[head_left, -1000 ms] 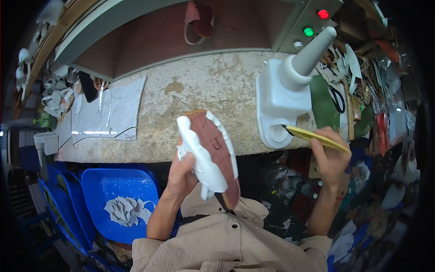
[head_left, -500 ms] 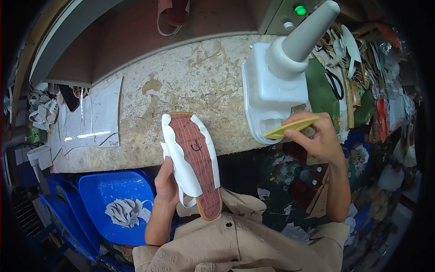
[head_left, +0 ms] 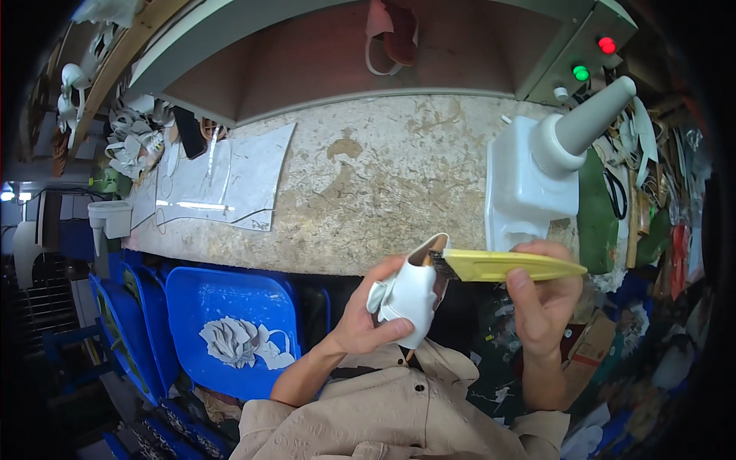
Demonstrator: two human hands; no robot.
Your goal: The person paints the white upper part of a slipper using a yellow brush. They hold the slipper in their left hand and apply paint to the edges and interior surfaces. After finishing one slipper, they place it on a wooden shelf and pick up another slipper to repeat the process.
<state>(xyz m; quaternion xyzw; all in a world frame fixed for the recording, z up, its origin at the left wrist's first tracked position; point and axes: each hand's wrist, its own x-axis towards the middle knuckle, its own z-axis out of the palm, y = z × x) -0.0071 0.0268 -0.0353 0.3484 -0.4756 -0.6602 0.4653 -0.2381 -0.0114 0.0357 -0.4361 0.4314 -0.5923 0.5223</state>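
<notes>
My left hand (head_left: 359, 318) grips a sandal piece (head_left: 414, 303), a sole with a white strap upper. The piece is turned on its side, and the sole's underside is mostly hidden. My right hand (head_left: 540, 303) holds a brush (head_left: 491, 266) by its flat yellow handle. The dark bristles touch or almost touch the far end of the piece, near the white edge. Just beyond the right hand, on the worktable (head_left: 376, 169), stands a white plastic pot (head_left: 529, 176) with a grey cone-shaped top.
A grey machine housing (head_left: 299, 65) spans the table's back, with red and green lights; another sandal piece (head_left: 400, 38) lies inside it. White cut pieces (head_left: 238, 343) lie on a blue plastic seat (head_left: 192, 295) at left. A clear sheet (head_left: 245, 172) covers the table's left part. Scraps crowd the right side.
The brush has moved from the pot's opening leftward to the sandal piece. My left hand has tilted the piece from sole-up onto its side. The view has shifted, bringing the red light into sight.
</notes>
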